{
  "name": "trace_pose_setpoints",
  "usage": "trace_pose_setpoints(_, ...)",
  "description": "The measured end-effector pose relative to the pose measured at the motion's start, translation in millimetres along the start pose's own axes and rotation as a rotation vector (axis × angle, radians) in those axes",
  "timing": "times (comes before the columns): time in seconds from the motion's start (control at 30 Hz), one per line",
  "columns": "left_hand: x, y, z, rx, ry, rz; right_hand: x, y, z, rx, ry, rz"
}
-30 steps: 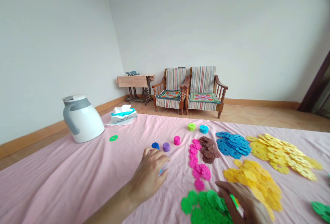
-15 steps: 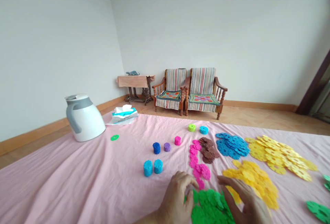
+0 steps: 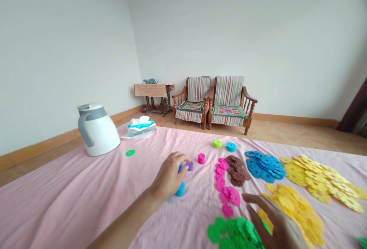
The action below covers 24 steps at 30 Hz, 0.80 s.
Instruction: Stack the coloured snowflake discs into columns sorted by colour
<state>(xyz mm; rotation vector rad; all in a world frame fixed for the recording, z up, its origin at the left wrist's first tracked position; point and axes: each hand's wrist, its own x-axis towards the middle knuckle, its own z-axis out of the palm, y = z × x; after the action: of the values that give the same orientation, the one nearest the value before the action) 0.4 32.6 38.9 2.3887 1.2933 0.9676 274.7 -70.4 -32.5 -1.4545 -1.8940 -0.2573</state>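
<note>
My left hand (image 3: 170, 174) is stretched forward with thumb and fingers closed around a stack of dark blue snowflake discs (image 3: 180, 168). Just right of its fingertips stands a short purple stack (image 3: 190, 165). A light blue stack (image 3: 180, 189) shows below the thumb; the wrist hides what is beside it. My right hand (image 3: 272, 218) hovers at the right edge of the loose green disc pile (image 3: 237, 231), thumb and fingers apart, holding nothing that I can see. A pile of yellow-orange discs (image 3: 298, 210) lies partly behind it.
Farther back are a pink stack (image 3: 201, 158), lime stack (image 3: 217, 144), cyan stack (image 3: 231, 147), and loose pink (image 3: 220, 182), brown (image 3: 236, 170), blue (image 3: 265, 166) and yellow discs (image 3: 318, 180). A jug (image 3: 100, 134) and tissue pack (image 3: 141, 127) stand left, near one green disc (image 3: 130, 152).
My left hand has moved from the green pile forward and left to the dark blue stack. My right hand stays by the green pile. The view has shifted slightly.
</note>
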Motion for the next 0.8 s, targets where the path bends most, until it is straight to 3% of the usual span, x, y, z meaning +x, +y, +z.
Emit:
trace_pose_setpoints(0.03, 9.5, -10.8, -10.9, 0.07, -0.044, 0.003, -3.3, 4.1, -0.1, -0.004, 0.015, 0.007)
trace_pose_setpoints(0.13, 30.4, -40.4, -30.0, 0.201, -0.341, 0.094, -11.5, 15.9, 2.6, -0.017, 0.061, 0.031)
trace_pose_setpoints(0.3, 43.6, -62.7, -23.3, 0.256, -0.651, 0.233, -15.4, 21.9, 5.5, -0.002, 0.061, 0.054)
trace_pose_setpoints(0.47, 50.0, -63.5, -10.8, 0.342, -0.739, 0.195, -12.6, 18.4, 2.5, 0.025, 0.027, 0.055)
trace_pose_setpoints(0.8, 56.5, -68.7, -8.0, 0.318, -0.749, 0.247, -12.6, 17.1, 5.1, 0.06, 0.038, 0.072)
